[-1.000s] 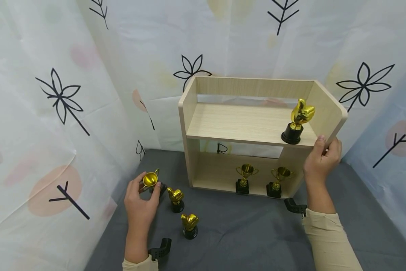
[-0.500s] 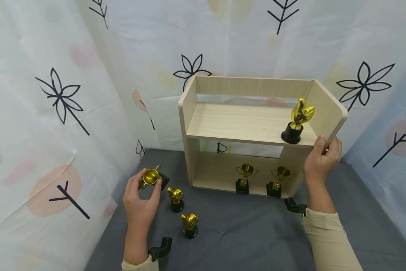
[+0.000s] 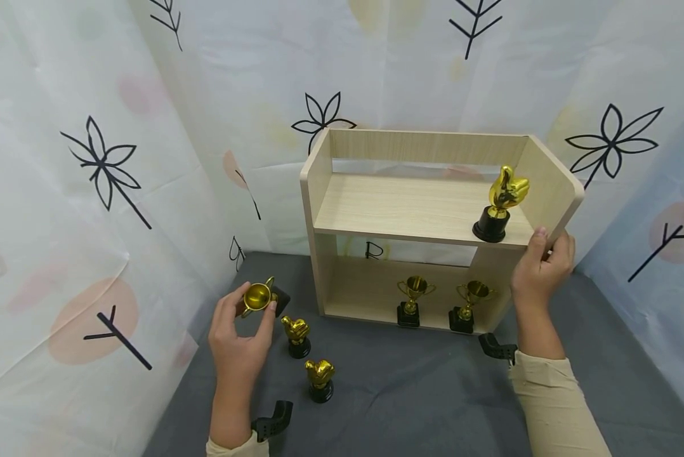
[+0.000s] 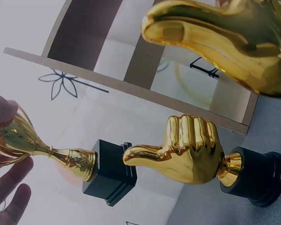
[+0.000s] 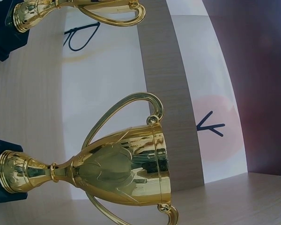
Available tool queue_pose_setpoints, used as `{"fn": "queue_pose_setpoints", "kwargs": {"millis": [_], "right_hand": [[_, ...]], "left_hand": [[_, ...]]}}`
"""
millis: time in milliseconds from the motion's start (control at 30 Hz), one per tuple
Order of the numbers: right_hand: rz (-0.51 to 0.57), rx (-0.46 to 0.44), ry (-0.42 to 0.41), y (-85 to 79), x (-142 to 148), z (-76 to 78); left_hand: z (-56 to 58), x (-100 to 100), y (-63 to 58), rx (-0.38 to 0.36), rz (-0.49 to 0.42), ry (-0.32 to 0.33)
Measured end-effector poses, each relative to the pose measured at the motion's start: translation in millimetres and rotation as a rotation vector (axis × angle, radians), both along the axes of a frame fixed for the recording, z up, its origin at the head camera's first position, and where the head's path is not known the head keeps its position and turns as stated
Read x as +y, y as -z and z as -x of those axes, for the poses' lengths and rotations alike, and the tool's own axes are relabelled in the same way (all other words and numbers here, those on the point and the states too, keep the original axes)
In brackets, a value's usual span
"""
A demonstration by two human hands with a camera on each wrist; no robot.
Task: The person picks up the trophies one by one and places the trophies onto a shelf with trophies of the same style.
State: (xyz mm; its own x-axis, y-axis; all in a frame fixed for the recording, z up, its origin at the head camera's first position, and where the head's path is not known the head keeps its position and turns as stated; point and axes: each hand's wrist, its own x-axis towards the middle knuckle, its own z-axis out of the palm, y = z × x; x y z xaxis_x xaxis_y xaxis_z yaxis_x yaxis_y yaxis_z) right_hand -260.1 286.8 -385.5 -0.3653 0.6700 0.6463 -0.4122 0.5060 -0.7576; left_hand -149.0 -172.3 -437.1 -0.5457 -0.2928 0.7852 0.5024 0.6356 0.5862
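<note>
My left hand [image 3: 238,339] pinches a gold trophy cup [image 3: 258,297] by its bowl between thumb and fingers. In the left wrist view the cup's black base [image 4: 110,171] is raised off the cloth. Near that hand, two gold thumbs-up trophies [image 3: 295,330] [image 3: 320,376] stand on the table. My right hand [image 3: 542,270] grips the front edge of the right side panel of a wooden shelf [image 3: 399,203]. A larger-looking thumbs-up trophy [image 3: 499,206] stands on the upper board. Two trophy cups [image 3: 415,295] [image 5: 122,168] stand on the lower board, towards the right.
Dark grey cloth [image 3: 399,406] covers the table. Patterned white fabric [image 3: 233,95] hangs behind and at both sides. The shelf's left side panel [image 3: 313,209] faces the left hand across a short gap. Black wrist mounts [image 3: 272,420] sit on both forearms.
The left hand has shifted slightly right with the trophy cup, which has turned so more of its black base shows. The right hand and shelf stay put.
</note>
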Motion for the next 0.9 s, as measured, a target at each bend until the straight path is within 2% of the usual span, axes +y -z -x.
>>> {"fn": "queue_pose_setpoints", "kwargs": {"millis": [300, 700, 900], "right_hand": [[0.0, -0.005, -0.003, -2.1, -1, -1.2], [0.003, -0.005, -0.005, -0.6, -1, -1.3], [-0.001, -0.002, -0.002, 0.2, 0, -1.5]], "left_hand": [[-1.3, 3, -5.0, 0.03, -0.001, 0.012], [-9.1, 11, -15.6, 0.059, -0.009, 0.075], [-10.7, 11, -17.0, 0.073, -0.007, 0.104]]}}
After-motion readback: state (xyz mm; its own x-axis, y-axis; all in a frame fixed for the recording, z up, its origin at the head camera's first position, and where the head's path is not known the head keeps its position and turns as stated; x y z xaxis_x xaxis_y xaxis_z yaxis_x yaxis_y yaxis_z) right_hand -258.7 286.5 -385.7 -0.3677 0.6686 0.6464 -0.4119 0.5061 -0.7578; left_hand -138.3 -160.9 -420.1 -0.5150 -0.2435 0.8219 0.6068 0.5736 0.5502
